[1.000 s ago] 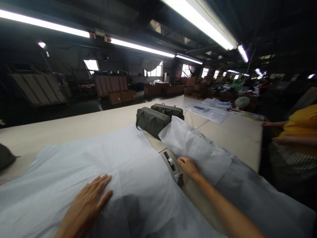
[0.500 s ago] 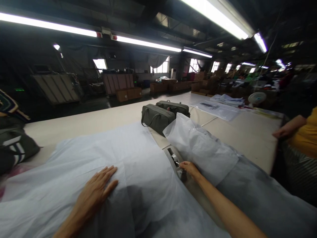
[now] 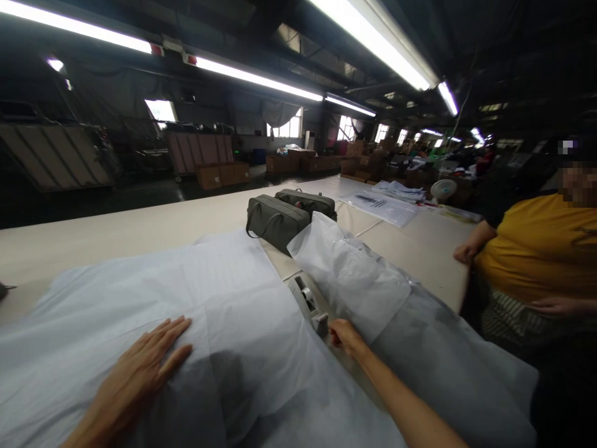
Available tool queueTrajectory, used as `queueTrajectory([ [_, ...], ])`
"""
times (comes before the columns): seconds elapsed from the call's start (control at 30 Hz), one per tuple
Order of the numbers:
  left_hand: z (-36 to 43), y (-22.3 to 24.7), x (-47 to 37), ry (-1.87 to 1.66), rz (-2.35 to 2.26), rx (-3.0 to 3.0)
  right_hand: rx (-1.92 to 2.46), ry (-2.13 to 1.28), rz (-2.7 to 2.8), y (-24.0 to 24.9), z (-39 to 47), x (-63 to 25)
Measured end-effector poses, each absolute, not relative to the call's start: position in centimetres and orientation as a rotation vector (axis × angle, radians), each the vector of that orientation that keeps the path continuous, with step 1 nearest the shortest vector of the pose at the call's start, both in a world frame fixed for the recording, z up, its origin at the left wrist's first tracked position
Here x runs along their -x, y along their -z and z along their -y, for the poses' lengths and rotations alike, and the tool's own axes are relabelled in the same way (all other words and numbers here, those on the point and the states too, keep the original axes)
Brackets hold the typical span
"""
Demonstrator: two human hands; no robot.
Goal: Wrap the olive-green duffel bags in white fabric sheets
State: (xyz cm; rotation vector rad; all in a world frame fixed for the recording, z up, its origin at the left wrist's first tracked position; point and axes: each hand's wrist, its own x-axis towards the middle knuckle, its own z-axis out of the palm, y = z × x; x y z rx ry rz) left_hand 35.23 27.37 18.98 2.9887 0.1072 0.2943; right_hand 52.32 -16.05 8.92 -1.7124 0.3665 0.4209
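Observation:
My left hand (image 3: 144,361) lies flat with fingers spread on a large translucent white plastic sheet (image 3: 224,280). Just below the front end of a grey tape dispenser (image 3: 308,302), my right hand (image 3: 345,336) has its fingers pressed together; whatever they hold is too small to make out. The dispenser sits in the gap between the sheet and a second translucent plastic piece (image 3: 396,317) on the right. Beyond them, two dark green bags (image 3: 280,221) with handles stand side by side.
A person in a yellow top (image 3: 545,242) stands at the right edge of the cream table (image 3: 116,230), one hand at its edge. Printed plastic packs (image 3: 382,206) and a small fan (image 3: 443,189) are farther back. Cardboard boxes (image 3: 221,175) stand beyond the table.
My right hand has drawn back from the dispenser towards me. The view has turned right, bringing more of the person in yellow into sight and leaving the left-hand bag almost out of frame.

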Motion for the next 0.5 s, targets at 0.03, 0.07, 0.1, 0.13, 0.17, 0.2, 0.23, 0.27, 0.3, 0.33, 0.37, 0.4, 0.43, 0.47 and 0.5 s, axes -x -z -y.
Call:
queueTrajectory([
  [0.03,-27.2,-19.2,-35.2,-0.288,-0.107,-2.989,1.722,-0.426,-0.371,-8.6,16.0,-52.0],
  [0.07,-27.0,-19.5,-35.2,-0.282,-0.104,-2.988,1.738,-0.428,-0.368,-8.4,16.0,-51.7],
  [0.1,-26.7,-19.9,-35.1,-0.272,-0.101,-2.988,1.762,-0.430,-0.358,-8.3,16.1,-51.3],
  [0.13,-26.3,-20.3,-35.1,-0.259,-0.102,-2.988,1.791,-0.432,-0.342,-8.2,16.3,-50.9],
  [0.17,-25.9,-20.7,-35.0,-0.241,-0.106,-2.988,1.824,-0.436,-0.320,-8.3,16.6,-50.5],
  [0.2,-25.5,-21.0,-34.8,-0.220,-0.116,-2.988,1.859,-0.441,-0.293,-8.6,16.9,-50.2],
  [0.23,-25.2,-21.3,-34.8,-0.204,-0.134,-2.986,1.888,-0.446,-0.264,-9.2,17.2,-50.0],
  [0.27,-24.8,-21.5,-34.7,-0.199,-0.152,-2.981,1.907,-0.443,-0.219,-10.2,17.5,-50.1],
  [0.3,-24.5,-21.5,-34.6,-0.203,-0.164,-2.975,1.914,-0.438,-0.138,-11.6,17.4,-50.4],
  [0.33,-24.3,-21.6,-34.6,-0.214,-0.173,-2.967,1.912,-0.433,-0.021,-13.5,17.0,-50.8],
  [0.37,-24.1,-21.6,-34.6,-0.228,-0.179,-2.958,1.897,-0.437,0.132,-16.0,16.1,-51.3],
  [0.4,-24.0,-21.5,-34.5,-0.244,-0.185,-2.948,1.874,-0.460,0.326,-18.8,14.7,-51.8],
  [0.43,-23.8,-21.5,-34.4,-0.254,-0.186,-2.939,1.855,-0.512,0.507,-21.8,12.8,-52.3],
  [0.47,-23.7,-21.6,-34.4,-0.253,-0.186,-2.932,1.836,-0.615,0.675,-24.8,10.4,-52.7],
  [0.5,-23.6,-21.7,-34.3,-0.247,-0.187,-2.927,1.823,-0.723,0.827,-27.7,7.6,-53.1],
])
